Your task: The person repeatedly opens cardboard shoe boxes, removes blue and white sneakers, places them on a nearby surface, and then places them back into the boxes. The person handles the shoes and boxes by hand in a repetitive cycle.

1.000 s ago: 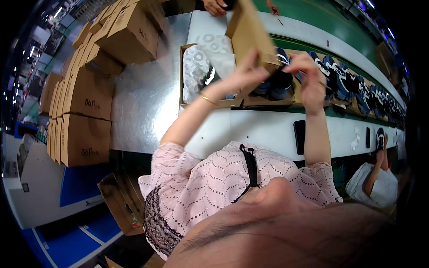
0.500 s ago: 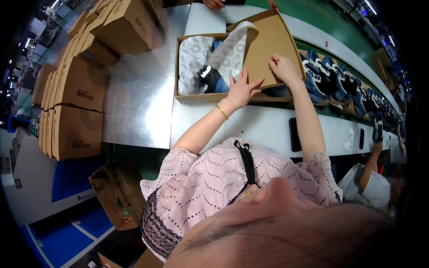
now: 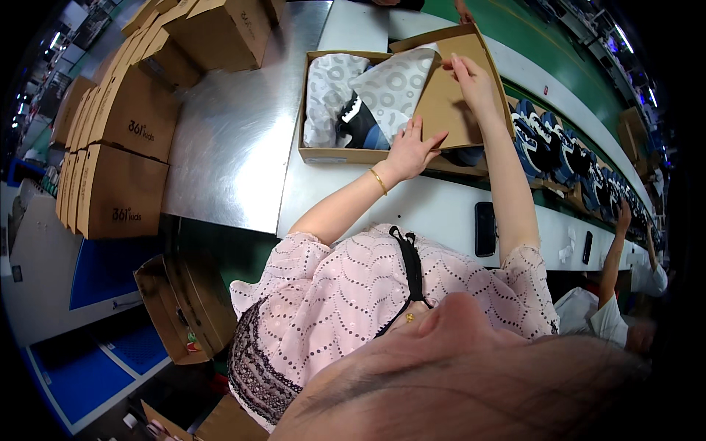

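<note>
An open brown shoebox (image 3: 346, 156) lies on the white table, its lid (image 3: 460, 121) tilted back at the right. Inside, patterned white tissue paper (image 3: 397, 87) covers part of a black, white and blue shoe (image 3: 358, 123); a second wrapped bundle (image 3: 331, 92) fills the left side. My left hand (image 3: 412, 153) rests with fingers spread at the box's front right corner, touching the paper and the lid's lower edge. Over the lid, my right hand (image 3: 473, 82) is open, fingers partly stretched beside the tissue's upper right edge. Whether its fingertips touch the paper is hard to see.
Stacked shoeboxes (image 3: 140, 132) stand left on a metal tabletop (image 3: 228, 140). Shoes (image 3: 551, 143) line the conveyor at right. A black phone (image 3: 485, 229) lies near my right forearm. Another person's hand (image 3: 463, 12) is beyond the lid; a co-worker's arm (image 3: 614, 250) reaches in at right.
My right hand has moved up the lid toward the tissue's edge, its fingers uncurling. The raised tissue flap has come down lower over the shoe. My left hand stays at the box's front corner.
</note>
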The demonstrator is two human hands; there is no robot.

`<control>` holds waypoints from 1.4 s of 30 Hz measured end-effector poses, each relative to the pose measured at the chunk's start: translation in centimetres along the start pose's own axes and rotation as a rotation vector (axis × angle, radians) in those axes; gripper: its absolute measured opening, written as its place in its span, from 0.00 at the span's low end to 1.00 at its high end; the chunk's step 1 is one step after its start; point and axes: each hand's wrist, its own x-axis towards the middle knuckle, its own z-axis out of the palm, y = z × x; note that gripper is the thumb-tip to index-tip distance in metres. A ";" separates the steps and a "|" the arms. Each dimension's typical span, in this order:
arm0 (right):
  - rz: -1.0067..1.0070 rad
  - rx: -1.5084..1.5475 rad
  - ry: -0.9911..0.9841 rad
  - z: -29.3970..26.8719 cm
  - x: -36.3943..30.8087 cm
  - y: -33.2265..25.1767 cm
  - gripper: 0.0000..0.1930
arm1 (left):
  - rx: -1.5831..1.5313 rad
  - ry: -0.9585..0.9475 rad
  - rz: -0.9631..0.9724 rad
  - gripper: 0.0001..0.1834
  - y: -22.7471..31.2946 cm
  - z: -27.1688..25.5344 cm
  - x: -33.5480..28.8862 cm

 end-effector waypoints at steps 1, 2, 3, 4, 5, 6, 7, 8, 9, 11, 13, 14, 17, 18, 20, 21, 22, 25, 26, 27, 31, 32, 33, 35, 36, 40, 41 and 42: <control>-0.011 0.094 -0.001 0.6 1.1 0.2 0.13 | -0.134 -0.017 -0.002 0.25 -0.2 -0.5 0.0; -0.022 0.188 -0.003 1.4 2.1 0.2 0.12 | -0.269 -0.032 -0.004 0.24 -0.7 -1.1 -0.1; -0.036 0.286 -0.009 2.4 3.1 0.2 0.12 | -0.398 -0.044 -0.010 0.24 -1.3 -2.1 -0.1; -0.030 0.318 0.006 2.9 3.6 0.0 0.12 | -0.516 -0.079 -0.151 0.20 -1.6 -3.8 -0.2; -0.023 0.276 0.038 3.2 3.9 0.0 0.11 | -0.498 -0.034 -0.206 0.18 -2.3 -5.8 -0.3; -0.024 0.237 0.073 3.6 4.4 0.0 0.11 | -0.405 -0.039 -0.233 0.16 -3.5 -7.8 -0.8; -0.034 0.204 0.103 4.1 5.0 -0.4 0.11 | -0.290 0.050 -0.197 0.13 -6.1 -8.0 -1.9; -0.034 0.239 0.114 4.6 5.3 -0.5 0.11 | -0.073 0.007 -0.145 0.13 -8.3 -9.2 -2.6; -0.036 0.275 0.122 5.1 5.5 -0.4 0.11 | 0.076 -0.034 -0.159 0.17 -10.1 -10.0 -3.5; 0.041 0.434 0.113 6.1 6.1 -0.2 0.09 | 0.190 -0.173 -0.159 0.30 -13.3 -11.4 -5.1; 0.108 0.585 0.081 7.1 6.3 -0.2 0.09 | 0.352 -0.233 -0.097 0.37 -15.6 -11.5 -6.7; 0.129 0.615 0.122 7.3 6.4 -0.5 0.10 | 0.336 -0.247 -0.123 0.38 -16.3 -11.3 -6.8; 0.206 0.665 0.212 7.7 5.6 -0.5 0.12 | 0.387 -0.357 -0.163 0.39 -16.3 -11.5 -6.6; 0.221 0.651 0.216 8.0 5.2 -0.5 0.12 | 0.477 -0.419 -0.149 0.38 -15.5 -11.8 -6.1; 0.210 0.568 0.170 9.5 3.8 0.5 0.12 | 0.667 -0.429 -0.102 0.24 -15.1 -10.6 -5.9; 0.175 0.532 -0.004 10.9 2.0 1.5 0.11 | 0.674 -0.468 -0.113 0.20 -15.1 -10.1 -5.7; 0.191 0.375 -0.195 12.6 0.3 3.6 0.09 | 0.676 -0.510 -0.108 0.16 -14.8 -9.7 -5.2; -0.270 -0.300 -0.662 17.1 -5.3 4.5 0.06 | 0.768 -0.436 -0.101 0.08 -15.4 -8.1 -5.7; -0.241 -0.509 -0.854 18.0 -6.1 5.7 0.09 | 0.805 -0.415 -0.091 0.07 -15.2 -8.3 -5.8; -0.340 -0.640 -0.961 18.6 -6.7 6.2 0.11 | 0.842 -0.401 -0.079 0.06 -15.1 -8.5 -6.0; -0.478 -0.836 -1.010 19.1 -6.5 7.2 0.11 | 0.653 -0.359 -0.134 0.07 -15.4 -8.7 -6.2; -0.563 -0.893 -1.013 19.3 -6.4 7.1 0.11 | 0.621 -0.339 -0.134 0.07 -15.4 -8.7 -6.6; -0.574 -0.989 -0.954 19.4 -6.3 6.7 0.11 | 0.589 -0.305 -0.133 0.07 -15.4 -8.9 -6.5; -0.588 -1.175 -0.826 19.5 -6.5 6.0 0.11 | 0.544 -0.249 -0.131 0.06 -15.5 -8.8 -6.5; -0.530 -1.181 -0.780 19.1 -6.4 5.3 0.10 | 0.526 -0.221 -0.138 0.06 -15.4 -8.2 -6.7; -0.324 -0.750 -0.392 15.5 -4.2 1.9 0.11 | 0.463 -0.086 -0.141 0.05 -16.1 -7.5 -7.2; -0.217 -0.590 -0.282 14.1 -3.1 1.1 0.13 | 0.450 -0.063 -0.142 0.05 -16.2 -7.6 -7.1; -0.197 -0.448 -0.155 13.1 -1.7 3.0 0.15 | 0.406 -0.079 -0.230 0.06 -15.4 -8.4 -6.7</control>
